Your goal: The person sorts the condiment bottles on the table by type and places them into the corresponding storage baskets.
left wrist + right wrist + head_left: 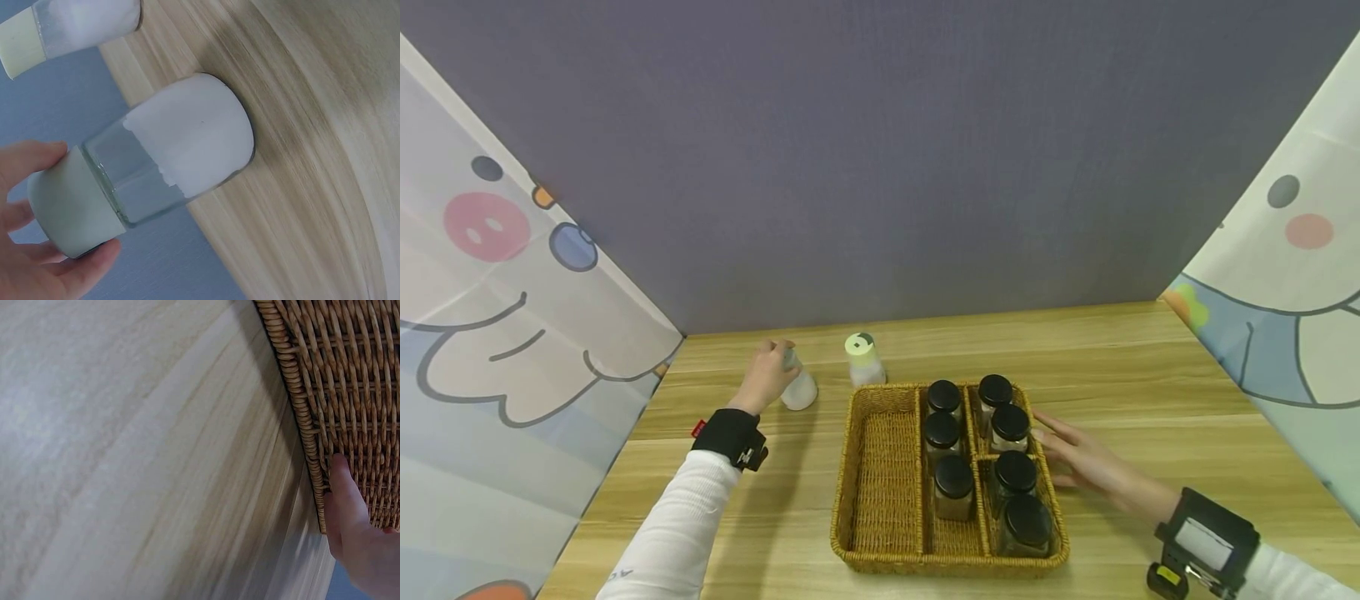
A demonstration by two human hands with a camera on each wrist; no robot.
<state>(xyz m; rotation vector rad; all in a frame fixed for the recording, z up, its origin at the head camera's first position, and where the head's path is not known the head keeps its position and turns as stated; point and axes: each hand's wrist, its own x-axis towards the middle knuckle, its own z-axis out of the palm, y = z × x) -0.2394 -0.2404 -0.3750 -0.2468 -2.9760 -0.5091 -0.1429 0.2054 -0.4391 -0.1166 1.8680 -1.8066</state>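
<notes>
With its fingertips and thumb around the pale green cap, my left hand (769, 377) holds a clear glass jar (181, 137) partly filled with white powder. In the left wrist view the jar's base is at the wooden tabletop; whether it bears on it I cannot tell. A second jar (867, 364) of white contents, with a yellowish cap, stands just to the right. My right hand (1093, 460) rests against the right side of a woven basket (350, 394), its fingers extended along the wicker wall. Some of its fingers are hidden by the basket rim in the head view.
The basket's middle and right compartments hold several black-lidded jars (953, 479); its large left compartment (886, 475) shows bare wicker. A grey panel (880, 167) stands behind the wooden table (1150, 375), and cartoon-printed curtains (512, 333) flank both sides.
</notes>
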